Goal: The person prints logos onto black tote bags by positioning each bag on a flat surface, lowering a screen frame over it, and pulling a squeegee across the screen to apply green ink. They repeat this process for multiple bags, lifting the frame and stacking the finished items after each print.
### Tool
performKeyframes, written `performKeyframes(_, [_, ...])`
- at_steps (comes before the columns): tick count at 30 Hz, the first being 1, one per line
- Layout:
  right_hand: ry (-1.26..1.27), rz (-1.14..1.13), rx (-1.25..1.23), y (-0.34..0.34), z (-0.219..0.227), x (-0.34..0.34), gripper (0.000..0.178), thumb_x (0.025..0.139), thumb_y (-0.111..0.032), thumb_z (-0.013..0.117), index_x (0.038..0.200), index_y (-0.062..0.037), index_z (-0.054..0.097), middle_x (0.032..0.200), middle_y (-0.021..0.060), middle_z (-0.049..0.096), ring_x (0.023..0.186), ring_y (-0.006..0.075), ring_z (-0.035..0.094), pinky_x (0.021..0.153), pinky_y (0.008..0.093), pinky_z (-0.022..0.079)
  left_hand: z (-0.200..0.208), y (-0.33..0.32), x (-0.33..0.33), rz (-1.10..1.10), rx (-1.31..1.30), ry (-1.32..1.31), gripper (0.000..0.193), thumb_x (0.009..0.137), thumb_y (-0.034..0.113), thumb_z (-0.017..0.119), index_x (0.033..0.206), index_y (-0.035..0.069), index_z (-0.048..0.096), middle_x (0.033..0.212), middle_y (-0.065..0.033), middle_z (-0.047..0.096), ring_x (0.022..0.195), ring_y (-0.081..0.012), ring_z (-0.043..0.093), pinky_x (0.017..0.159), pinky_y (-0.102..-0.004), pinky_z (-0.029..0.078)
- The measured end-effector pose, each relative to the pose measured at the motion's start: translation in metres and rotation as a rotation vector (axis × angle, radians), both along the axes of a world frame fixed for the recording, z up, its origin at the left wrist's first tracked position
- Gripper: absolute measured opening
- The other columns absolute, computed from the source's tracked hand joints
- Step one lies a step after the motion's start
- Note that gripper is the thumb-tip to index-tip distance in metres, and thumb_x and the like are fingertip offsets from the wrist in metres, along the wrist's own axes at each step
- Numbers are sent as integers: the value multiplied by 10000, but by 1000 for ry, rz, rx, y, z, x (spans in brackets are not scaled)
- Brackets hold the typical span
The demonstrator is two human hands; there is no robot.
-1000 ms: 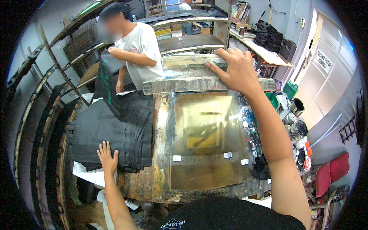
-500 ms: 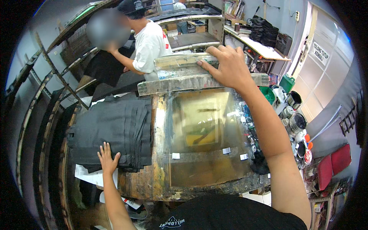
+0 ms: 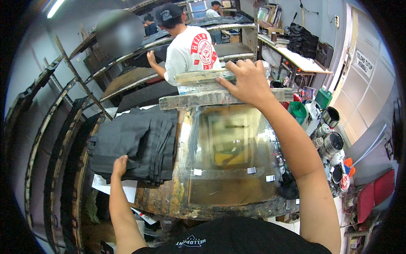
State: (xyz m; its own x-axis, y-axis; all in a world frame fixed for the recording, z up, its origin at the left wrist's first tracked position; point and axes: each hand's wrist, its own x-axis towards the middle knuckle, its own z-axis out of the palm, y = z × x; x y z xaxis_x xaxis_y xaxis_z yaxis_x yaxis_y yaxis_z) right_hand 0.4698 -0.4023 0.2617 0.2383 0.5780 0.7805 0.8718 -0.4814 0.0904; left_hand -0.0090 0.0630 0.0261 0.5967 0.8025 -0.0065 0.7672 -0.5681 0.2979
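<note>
Left hand (image 3: 120, 166), lower left, has curled, pinching a creased black fabric-like sheet (image 3: 127, 137); right hand (image 3: 250, 82) clasps the paint-crusted wooden bar (image 3: 201, 77), upper centre, before a white-shirted person (image 3: 190, 48).

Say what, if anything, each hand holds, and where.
Right hand: upper wooden bar, by its right part. Left hand: apparently top black sheet, pinched toward its near edge.

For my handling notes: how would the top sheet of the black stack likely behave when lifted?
Probably floppy: the top sheet creases near the left hand. Likely light, given the thin layered edges in the black stack. Neighbours might drag, since sheets overlap.
</note>
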Motion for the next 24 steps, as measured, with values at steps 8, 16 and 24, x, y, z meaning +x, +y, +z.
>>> performKeyframes(8, [44,-38,-17,2,10,4,507,969,-570,633,1163,-113,733,1033,137,717,1065,293,658,922,473,418,94,-112,111,-357,180,171,496,1116,366,415,1410,30,631,1431,-236,622,1374,-412,555,1183,-683,271])
performKeyframes(16, [-32,-20,40,6,1,18,540,972,-606,608,1154,-119,749,991,142,724,1028,313,679,902,497,421,-26,-322,292,-559,11,175,590,1116,437,339,1523,36,483,1638,-159,425,1479,-429,428,1168,-756,234])
performKeyframes(24, [-35,-16,-5,12,-1,11,612,958,-656,599,1211,-119,748,1039,151,748,1026,326,698,858,508,439,-68,-357,279,-942,102,-50,922,960,780,452,1615,131,417,1704,-199,291,1571,-478,216,1223,-728,75])
